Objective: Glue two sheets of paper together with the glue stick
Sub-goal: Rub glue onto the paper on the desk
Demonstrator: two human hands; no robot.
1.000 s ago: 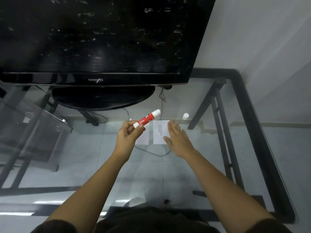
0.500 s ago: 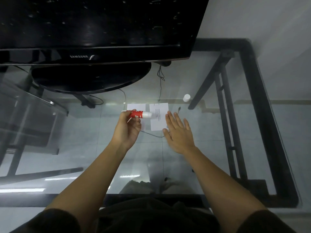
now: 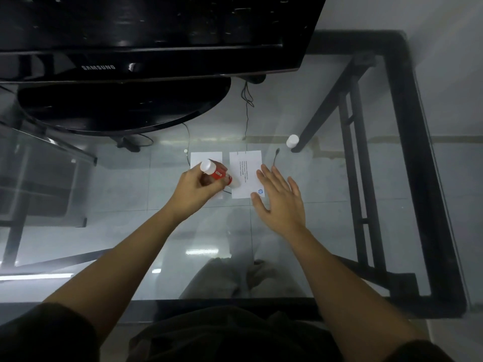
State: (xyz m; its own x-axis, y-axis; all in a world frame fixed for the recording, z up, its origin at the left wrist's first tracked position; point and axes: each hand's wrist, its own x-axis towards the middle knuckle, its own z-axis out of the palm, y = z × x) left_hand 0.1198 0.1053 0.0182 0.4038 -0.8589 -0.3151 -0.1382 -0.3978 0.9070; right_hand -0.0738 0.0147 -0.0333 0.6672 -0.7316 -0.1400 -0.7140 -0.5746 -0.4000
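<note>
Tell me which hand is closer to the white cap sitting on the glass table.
Right. The right hand lies flat on the printed paper's near corner, below and slightly left of the white cap. The left hand, gripping the glue stick, is farther left over the blank paper.

Home: television point(image 3: 146, 35), glass table point(image 3: 339, 205)

A black monitor point(image 3: 156, 35) and its oval stand point(image 3: 122, 105) block the upper left of the frame. The glass counter point(image 3: 326, 205) lies bare at lower centre and right, where only a white cap point(image 3: 292, 141) stands near the upper middle.
</note>
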